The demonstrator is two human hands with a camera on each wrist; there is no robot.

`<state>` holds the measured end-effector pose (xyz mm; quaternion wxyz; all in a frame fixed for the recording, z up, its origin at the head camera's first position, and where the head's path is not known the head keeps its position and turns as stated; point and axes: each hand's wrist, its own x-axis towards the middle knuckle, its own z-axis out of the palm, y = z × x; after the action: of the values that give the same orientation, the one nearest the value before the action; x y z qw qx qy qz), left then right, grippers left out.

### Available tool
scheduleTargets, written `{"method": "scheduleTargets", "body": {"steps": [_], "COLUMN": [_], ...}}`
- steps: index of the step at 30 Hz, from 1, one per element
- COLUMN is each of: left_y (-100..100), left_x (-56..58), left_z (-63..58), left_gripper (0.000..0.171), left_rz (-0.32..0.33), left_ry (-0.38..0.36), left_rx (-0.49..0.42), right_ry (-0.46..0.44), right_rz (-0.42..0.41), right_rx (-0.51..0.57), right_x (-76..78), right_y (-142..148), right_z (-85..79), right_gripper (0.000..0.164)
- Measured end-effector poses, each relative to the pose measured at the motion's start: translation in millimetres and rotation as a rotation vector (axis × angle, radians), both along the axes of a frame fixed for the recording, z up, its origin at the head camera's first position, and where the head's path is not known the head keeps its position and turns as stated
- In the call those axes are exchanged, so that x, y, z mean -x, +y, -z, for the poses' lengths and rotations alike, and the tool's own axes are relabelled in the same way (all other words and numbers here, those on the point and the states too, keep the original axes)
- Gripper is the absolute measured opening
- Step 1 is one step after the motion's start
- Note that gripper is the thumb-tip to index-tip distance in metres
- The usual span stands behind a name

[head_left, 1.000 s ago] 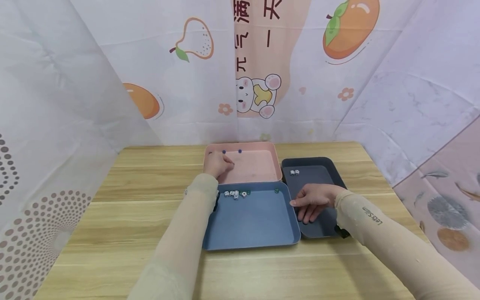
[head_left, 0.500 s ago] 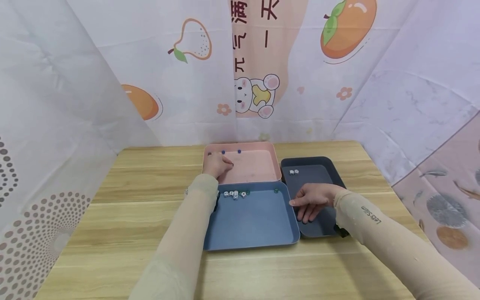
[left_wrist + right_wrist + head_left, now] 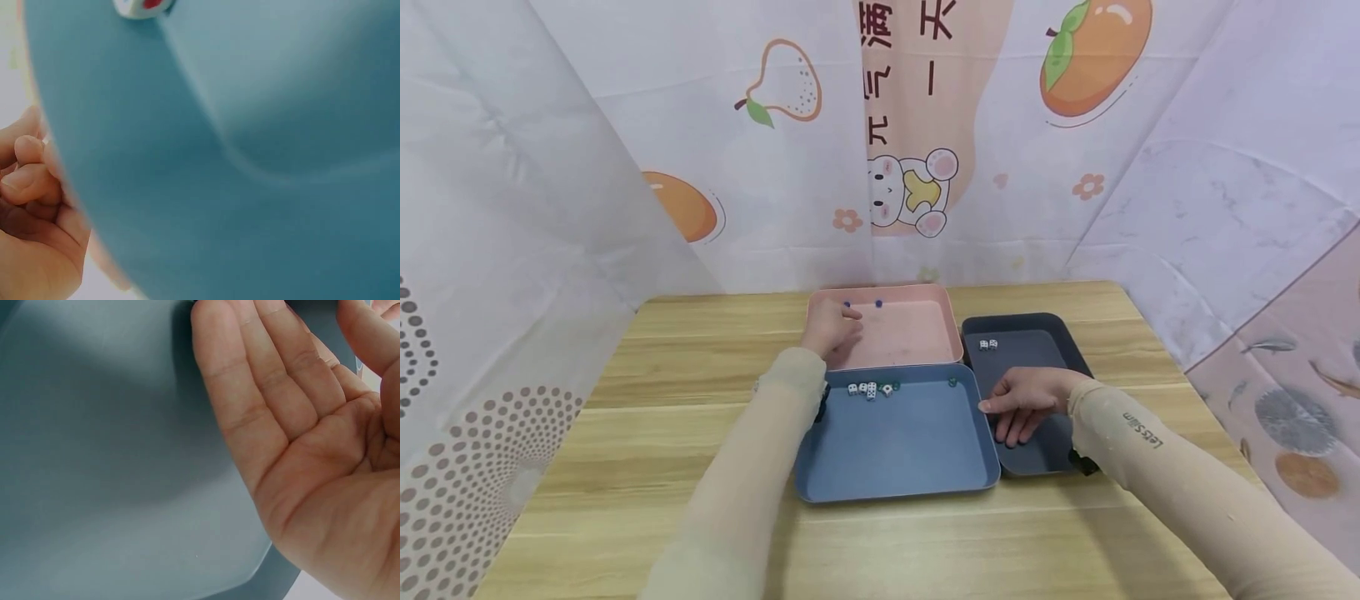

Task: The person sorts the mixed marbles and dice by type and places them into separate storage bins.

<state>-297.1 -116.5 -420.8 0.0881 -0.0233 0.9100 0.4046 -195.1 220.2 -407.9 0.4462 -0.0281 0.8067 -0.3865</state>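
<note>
My left hand [image 3: 829, 327] is over the left part of the pink tray [image 3: 917, 342]. Its fingers are partly curled in the left wrist view, and whether something lies between them cannot be made out. Two small blue pieces [image 3: 879, 303] sit along that tray's back edge. My right hand [image 3: 1028, 402] hangs loosely in the dark grey tray [image 3: 1052, 454], fingers nearly straight, holding nothing in the right wrist view. Two white dice [image 3: 988, 344] lie further back in the grey tray. Several white dice [image 3: 871, 390] and a green piece [image 3: 952, 382] line the back of the blue tray [image 3: 898, 450].
All three trays stand close together on a wood-grain table [image 3: 685, 375]. A printed cloth [image 3: 760, 208] hangs behind the table. The left forearm passes beside the blue tray's left edge, and something whitish partly shows beside the sleeve.
My left hand has shifted slightly left; the small dark piece earlier at its fingertips is no longer visible. It now covers the dark piece at the pink tray's back-left corner. My right hand stays put.
</note>
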Motion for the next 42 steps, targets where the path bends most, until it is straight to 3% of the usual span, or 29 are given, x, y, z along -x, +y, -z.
{"method": "scheduleTargets", "body": {"steps": [8,17,22,28,33,36,42], "left_y": [-16.8,-40.5,-52.0,-67.4,-76.5,-78.9,-81.7], "left_x": [-16.8,-55.6,-80.9,-109.8,-127.2,-135.4,-146.7], "left_z": [-27.0,-53.9,-59.6,-51.2,-34.0,-23.5,-7.4], "left_gripper": [0.025,0.021,0.018,0.032,0.042,0.041,0.037], "left_rz": [0.163,0.239,0.266,0.268,0.224,0.216,0.218], "left_ry": [0.039,0.070,0.047,-0.046,-0.153,-0.180,-0.204], "left_rx": [0.020,0.084,0.121,0.164,0.163,0.165,0.044], "right_ry": [0.007,0.006,0.011,0.010,0.015,0.017,0.025], "right_rz": [-0.001,-0.001,0.001,-0.001,-0.005,-0.011,-0.021], "right_rx": [0.002,0.005,0.005,0.009,0.015,0.021,0.023], "right_x": [0.2,-0.8,-1.6,-2.0,-1.7,-1.7,-2.7], "right_y": [-0.6,-1.4,-1.6,-2.1,-2.0,-1.7,-2.1], "right_z": [-4.8,-4.7,-3.9,-3.5,-4.1,-4.3,-5.2], "right_gripper": [0.038,0.038,0.038,0.038,0.036,0.037,0.036]}}
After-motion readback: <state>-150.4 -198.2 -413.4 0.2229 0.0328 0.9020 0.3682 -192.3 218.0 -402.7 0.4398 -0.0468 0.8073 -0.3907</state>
